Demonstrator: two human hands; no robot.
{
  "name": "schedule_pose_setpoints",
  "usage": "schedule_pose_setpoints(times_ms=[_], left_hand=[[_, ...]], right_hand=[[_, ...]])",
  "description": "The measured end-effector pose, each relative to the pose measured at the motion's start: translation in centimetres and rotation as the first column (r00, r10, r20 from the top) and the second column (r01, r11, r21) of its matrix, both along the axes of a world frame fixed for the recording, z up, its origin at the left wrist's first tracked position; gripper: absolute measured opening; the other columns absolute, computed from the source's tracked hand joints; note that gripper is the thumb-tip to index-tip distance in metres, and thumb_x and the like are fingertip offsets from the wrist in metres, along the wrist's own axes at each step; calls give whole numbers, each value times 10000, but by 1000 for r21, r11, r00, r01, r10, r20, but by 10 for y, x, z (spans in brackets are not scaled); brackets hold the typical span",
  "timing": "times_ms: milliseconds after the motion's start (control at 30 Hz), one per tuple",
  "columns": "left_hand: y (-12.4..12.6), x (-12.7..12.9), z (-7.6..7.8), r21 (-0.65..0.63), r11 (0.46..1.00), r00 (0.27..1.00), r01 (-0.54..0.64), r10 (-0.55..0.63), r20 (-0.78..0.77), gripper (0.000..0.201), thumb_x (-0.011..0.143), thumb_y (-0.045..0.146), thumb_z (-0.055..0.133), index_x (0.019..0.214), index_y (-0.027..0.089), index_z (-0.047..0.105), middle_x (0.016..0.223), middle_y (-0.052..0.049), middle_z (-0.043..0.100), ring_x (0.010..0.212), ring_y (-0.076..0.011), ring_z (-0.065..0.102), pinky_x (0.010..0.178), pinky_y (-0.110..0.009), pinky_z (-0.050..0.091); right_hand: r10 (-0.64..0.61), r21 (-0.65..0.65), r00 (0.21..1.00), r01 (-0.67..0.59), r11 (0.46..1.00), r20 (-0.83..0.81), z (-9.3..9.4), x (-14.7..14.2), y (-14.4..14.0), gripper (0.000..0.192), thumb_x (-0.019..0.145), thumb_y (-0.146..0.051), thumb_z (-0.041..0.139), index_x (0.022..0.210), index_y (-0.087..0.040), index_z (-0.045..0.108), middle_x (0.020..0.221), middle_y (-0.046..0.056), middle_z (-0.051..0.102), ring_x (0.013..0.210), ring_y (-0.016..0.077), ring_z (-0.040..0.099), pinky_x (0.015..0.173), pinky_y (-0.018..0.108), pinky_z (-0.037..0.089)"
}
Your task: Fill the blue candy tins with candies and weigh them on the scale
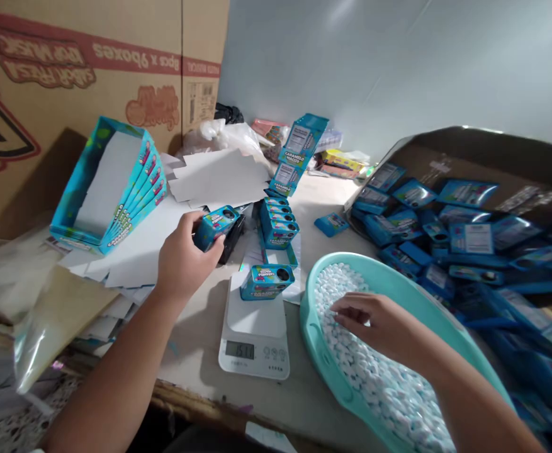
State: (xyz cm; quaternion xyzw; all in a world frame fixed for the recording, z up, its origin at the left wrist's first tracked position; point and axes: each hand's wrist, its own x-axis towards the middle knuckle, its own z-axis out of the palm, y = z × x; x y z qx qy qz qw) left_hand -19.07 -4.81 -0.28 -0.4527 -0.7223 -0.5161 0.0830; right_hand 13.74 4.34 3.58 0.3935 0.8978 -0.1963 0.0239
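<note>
My left hand (184, 255) grips a small blue candy box (216, 225) above the table, thumb on its near side. In front of it, another blue box (267, 282) rests on the pan of a white kitchen scale (254, 346), whose display is lit with digits. My right hand (370, 321) is over a turquoise basin (313, 371) of small white and pale blue candies (389, 390). Its fingers are curled in a pinch at the candy surface; what they hold, if anything, is hidden. Behind the scale, several blue boxes (279, 226) stand in a row inside an open display carton (299, 154).
A large carton (445, 141) full of blue boxes fills the right side. One blue box (331, 224) lies beside it. On the left are nested display cartons (108, 189), white card sheets (221, 179), plastic bags (63, 314) and a tall cardboard box (115, 63).
</note>
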Motion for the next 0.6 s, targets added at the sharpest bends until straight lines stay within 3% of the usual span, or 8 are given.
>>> schedule_pose_setpoints(times_ms=[167,333,467,600], left_hand=[[-1,-3,4,-19,1000,999,-18,18,34,414,759,377,708,1130,215,621,987,-74,758,873,-271,744,742,-361,585],[-5,-6,7,-40,999,999,-28,27,-25,423,736,423,691,1102,216,642,934,-61,754,847,-272,737,728,-361,577],[-6,-4,5,-35,999,994,-42,38,-99,433,722,449,699,1085,216,656,933,-59,756,830,-276,738,720,-362,572],[-3,0,1,-43,999,988,2,-9,-153,451,736,454,693,1117,215,660,962,-67,766,849,-278,749,734,-361,578]], right_hand=[[0,24,996,2,1000,-84,8,-3,1,317,948,-358,496,806,-178,716,792,98,695,672,197,629,658,330,502],[37,242,990,-3,970,-134,34,-8,0,266,961,-258,514,866,-172,747,877,109,733,725,192,662,692,324,498],[156,343,975,-93,935,-160,61,-35,-7,219,971,-193,542,907,-167,751,874,80,721,707,143,617,681,280,458],[312,341,937,-244,908,-159,62,-73,-4,238,980,-157,532,883,-157,749,899,76,704,780,139,616,721,257,456]])
